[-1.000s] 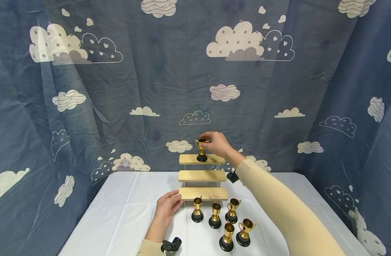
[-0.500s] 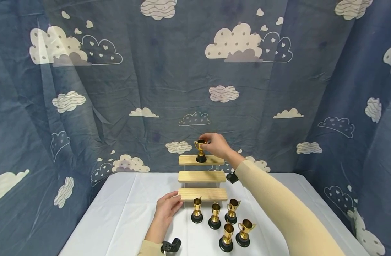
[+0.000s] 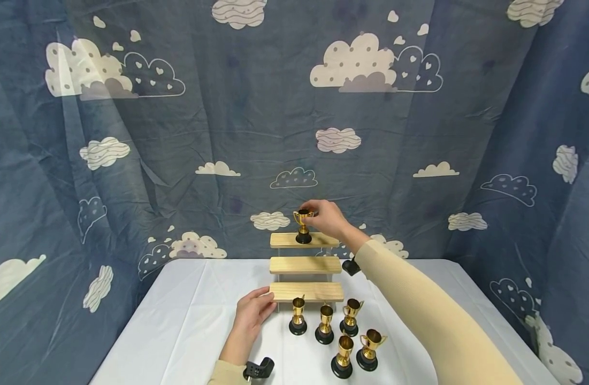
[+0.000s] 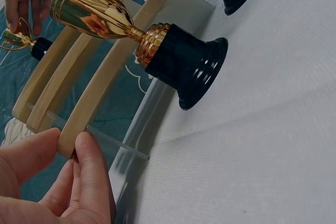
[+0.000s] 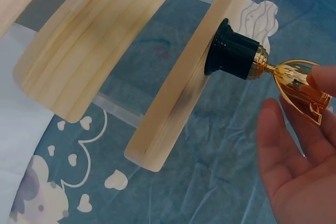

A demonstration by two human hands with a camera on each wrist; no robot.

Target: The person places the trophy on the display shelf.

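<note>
A three-tier display stand has light wooden planks on clear supports. On its top plank [image 3: 281, 240] a small gold trophy cup [image 3: 303, 236] stands upright on its black base. My right hand [image 3: 328, 219] pinches this cup by its bowl, between thumb and fingers, as the right wrist view also shows. At the stand's left side, my left hand [image 3: 250, 314] grips the end of the lowest plank [image 3: 306, 292]. The left wrist view has the thumb and fingers on either face of that plank end [image 4: 73, 129].
Several more gold trophy cups stand upright in front of the stand, among them a front-left cup [image 3: 298, 316] and a rightmost cup [image 3: 369, 349]. A white cloth [image 3: 198, 321] covers the table. Behind hangs a blue cloud-patterned curtain [image 3: 255, 123].
</note>
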